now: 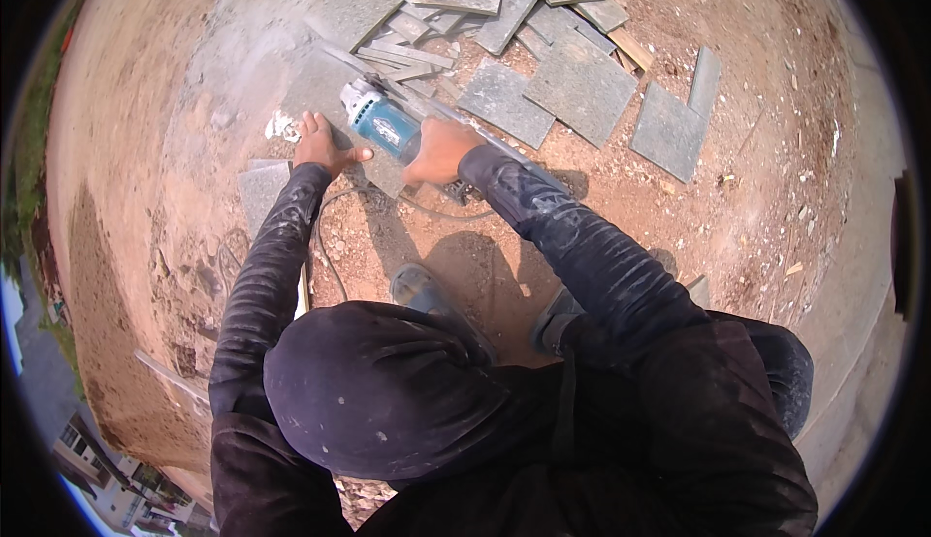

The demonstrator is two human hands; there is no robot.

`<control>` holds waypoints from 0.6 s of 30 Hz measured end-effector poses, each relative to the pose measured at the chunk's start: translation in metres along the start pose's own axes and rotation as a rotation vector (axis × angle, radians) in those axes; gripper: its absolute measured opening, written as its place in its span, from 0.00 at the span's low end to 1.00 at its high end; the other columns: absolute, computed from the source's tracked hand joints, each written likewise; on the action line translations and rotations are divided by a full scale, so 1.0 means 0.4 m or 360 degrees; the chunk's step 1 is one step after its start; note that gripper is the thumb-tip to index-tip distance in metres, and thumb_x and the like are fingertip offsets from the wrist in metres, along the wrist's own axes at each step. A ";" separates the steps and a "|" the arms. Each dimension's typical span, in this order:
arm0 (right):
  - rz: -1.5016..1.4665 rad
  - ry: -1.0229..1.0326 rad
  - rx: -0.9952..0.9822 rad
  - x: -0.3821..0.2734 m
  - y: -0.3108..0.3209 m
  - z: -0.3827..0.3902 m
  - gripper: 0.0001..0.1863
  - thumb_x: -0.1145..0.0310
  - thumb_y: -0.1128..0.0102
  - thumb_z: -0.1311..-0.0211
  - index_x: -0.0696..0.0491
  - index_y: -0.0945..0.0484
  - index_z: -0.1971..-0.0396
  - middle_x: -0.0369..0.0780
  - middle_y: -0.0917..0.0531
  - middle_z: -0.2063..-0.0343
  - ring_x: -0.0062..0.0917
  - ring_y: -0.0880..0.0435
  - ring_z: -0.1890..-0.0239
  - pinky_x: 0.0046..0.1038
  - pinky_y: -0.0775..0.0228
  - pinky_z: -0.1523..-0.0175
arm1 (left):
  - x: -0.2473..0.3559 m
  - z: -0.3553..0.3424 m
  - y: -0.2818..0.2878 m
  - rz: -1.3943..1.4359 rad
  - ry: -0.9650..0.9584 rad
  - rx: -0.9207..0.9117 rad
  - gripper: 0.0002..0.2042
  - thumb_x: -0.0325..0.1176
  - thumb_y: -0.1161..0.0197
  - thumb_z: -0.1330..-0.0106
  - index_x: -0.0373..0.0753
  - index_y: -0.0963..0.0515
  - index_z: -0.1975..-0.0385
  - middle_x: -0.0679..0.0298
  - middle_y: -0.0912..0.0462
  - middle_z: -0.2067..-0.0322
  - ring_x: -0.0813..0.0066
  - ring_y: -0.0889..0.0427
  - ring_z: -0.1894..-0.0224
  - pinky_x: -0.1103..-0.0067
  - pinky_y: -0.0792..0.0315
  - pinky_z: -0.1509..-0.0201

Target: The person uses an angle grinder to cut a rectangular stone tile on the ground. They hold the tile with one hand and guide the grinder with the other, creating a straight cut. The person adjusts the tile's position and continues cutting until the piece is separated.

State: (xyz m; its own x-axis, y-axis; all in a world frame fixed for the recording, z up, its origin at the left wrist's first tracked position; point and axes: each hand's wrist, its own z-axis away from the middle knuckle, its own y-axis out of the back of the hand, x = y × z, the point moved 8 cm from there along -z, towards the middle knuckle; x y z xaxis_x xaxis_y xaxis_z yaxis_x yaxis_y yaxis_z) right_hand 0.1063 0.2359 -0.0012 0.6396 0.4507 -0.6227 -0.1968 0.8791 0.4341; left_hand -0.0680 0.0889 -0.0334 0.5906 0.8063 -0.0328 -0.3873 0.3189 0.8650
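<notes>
My right hand (441,149) is closed around the body of a teal and silver angle grinder (383,122), whose head points up and left over a grey stone tile (310,86). Pale dust clouds the area around the grinder's head, and its cutting edge is not clear to see. My left hand (330,144) rests on the tile just left of the tool, fingers spread and thumb out toward the grinder. Beside those fingers is a small white crumpled scrap (283,125). A power cable (330,266) loops over the dirt below both hands.
A pile of loose grey tiles (572,91) spreads beyond and right of my hands, with more tile (262,193) at left. My shoes (427,300) stand on reddish dirt (756,207) strewn with chips. A concrete edge (863,324) runs along the far right.
</notes>
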 end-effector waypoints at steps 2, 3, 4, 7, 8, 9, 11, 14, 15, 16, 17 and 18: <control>0.0001 -0.0004 0.0001 0.003 -0.001 0.000 0.38 0.53 0.32 0.65 0.66 0.25 0.55 0.55 0.18 0.60 0.43 0.18 0.56 0.34 0.27 0.50 | 0.000 -0.001 -0.002 -0.0001 -0.0004 0.0010 0.65 0.64 0.25 0.66 0.23 0.52 0.35 0.37 0.54 0.32 0.47 0.52 0.29 0.65 0.43 0.30; 0.0001 -0.0006 0.0002 0.005 -0.002 0.000 0.38 0.53 0.32 0.65 0.66 0.25 0.55 0.55 0.18 0.60 0.43 0.18 0.56 0.34 0.27 0.50 | 0.000 -0.004 -0.005 -0.0007 -0.0001 0.0004 0.65 0.64 0.25 0.66 0.23 0.52 0.35 0.37 0.54 0.32 0.47 0.52 0.29 0.65 0.43 0.30; 0.0004 -0.0005 -0.0004 0.005 -0.004 0.000 0.38 0.52 0.32 0.65 0.66 0.25 0.55 0.55 0.18 0.60 0.43 0.18 0.56 0.34 0.27 0.50 | -0.001 -0.004 -0.004 -0.0015 0.0006 -0.0002 0.65 0.64 0.25 0.67 0.23 0.52 0.35 0.37 0.54 0.32 0.47 0.52 0.29 0.66 0.43 0.30; 0.0007 -0.0007 -0.0023 0.005 -0.007 -0.002 0.38 0.52 0.31 0.65 0.66 0.25 0.55 0.54 0.18 0.60 0.42 0.18 0.56 0.34 0.27 0.50 | -0.003 -0.004 -0.003 -0.0023 0.0014 -0.0006 0.65 0.64 0.25 0.67 0.23 0.52 0.35 0.38 0.54 0.32 0.48 0.52 0.29 0.66 0.43 0.30; 0.0003 -0.0011 -0.0030 0.006 -0.007 -0.001 0.38 0.52 0.31 0.65 0.66 0.25 0.55 0.54 0.18 0.60 0.42 0.18 0.56 0.33 0.27 0.50 | -0.003 -0.003 -0.003 -0.0024 0.0014 -0.0004 0.65 0.64 0.25 0.67 0.23 0.52 0.35 0.38 0.54 0.32 0.48 0.52 0.29 0.66 0.43 0.30; 0.0000 -0.0015 -0.0037 0.007 -0.008 0.000 0.38 0.52 0.31 0.65 0.65 0.25 0.54 0.54 0.18 0.60 0.42 0.18 0.56 0.33 0.27 0.50 | -0.004 -0.003 -0.004 -0.0025 0.0016 -0.0010 0.65 0.64 0.25 0.67 0.23 0.52 0.35 0.38 0.54 0.32 0.48 0.52 0.29 0.66 0.43 0.30; 0.0021 -0.0028 -0.0036 0.010 -0.009 0.000 0.38 0.52 0.31 0.64 0.65 0.25 0.54 0.53 0.18 0.60 0.41 0.18 0.56 0.33 0.27 0.50 | 0.000 0.000 -0.001 -0.0027 0.0018 -0.0025 0.65 0.64 0.25 0.67 0.23 0.52 0.35 0.38 0.54 0.32 0.48 0.52 0.29 0.66 0.43 0.30; 0.0018 -0.0032 -0.0055 0.010 -0.010 0.003 0.38 0.52 0.31 0.64 0.65 0.25 0.54 0.53 0.18 0.60 0.41 0.18 0.56 0.33 0.27 0.50 | 0.002 0.000 0.002 -0.0026 0.0014 -0.0016 0.65 0.64 0.25 0.67 0.23 0.52 0.35 0.38 0.54 0.32 0.47 0.51 0.29 0.66 0.43 0.30; 0.0012 -0.0030 -0.0064 0.009 -0.010 0.005 0.38 0.52 0.31 0.64 0.65 0.25 0.54 0.53 0.18 0.60 0.41 0.18 0.56 0.33 0.27 0.50 | 0.002 0.000 0.002 -0.0024 0.0015 -0.0018 0.65 0.64 0.25 0.67 0.23 0.52 0.35 0.38 0.54 0.32 0.47 0.51 0.29 0.66 0.43 0.30; 0.0017 -0.0028 -0.0060 0.009 -0.009 0.006 0.38 0.53 0.31 0.64 0.65 0.25 0.54 0.53 0.18 0.60 0.41 0.18 0.56 0.33 0.27 0.50 | 0.002 0.001 0.002 -0.0023 0.0016 -0.0019 0.65 0.64 0.25 0.67 0.23 0.52 0.35 0.38 0.54 0.32 0.47 0.51 0.29 0.66 0.43 0.30; 0.0022 -0.0026 -0.0057 0.008 -0.008 0.008 0.38 0.53 0.31 0.64 0.65 0.25 0.54 0.53 0.18 0.59 0.41 0.18 0.56 0.33 0.27 0.49 | 0.001 0.001 0.002 -0.0021 0.0017 -0.0020 0.65 0.64 0.25 0.67 0.23 0.51 0.35 0.38 0.54 0.32 0.47 0.51 0.29 0.66 0.43 0.30; 0.0028 -0.0024 -0.0053 0.007 -0.007 0.009 0.38 0.53 0.31 0.64 0.64 0.26 0.54 0.53 0.18 0.59 0.41 0.18 0.55 0.33 0.27 0.49 | 0.001 0.002 0.002 -0.0017 0.0012 -0.0017 0.65 0.64 0.25 0.67 0.23 0.51 0.35 0.37 0.54 0.32 0.47 0.51 0.29 0.66 0.43 0.31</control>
State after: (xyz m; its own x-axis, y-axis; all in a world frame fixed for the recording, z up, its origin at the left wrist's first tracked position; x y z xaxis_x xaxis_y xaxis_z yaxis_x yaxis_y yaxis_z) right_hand 0.1114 0.2341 -0.0019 0.6470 0.4639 -0.6051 -0.2325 0.8759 0.4229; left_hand -0.0676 0.0890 -0.0321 0.5893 0.8066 -0.0456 -0.3887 0.3326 0.8592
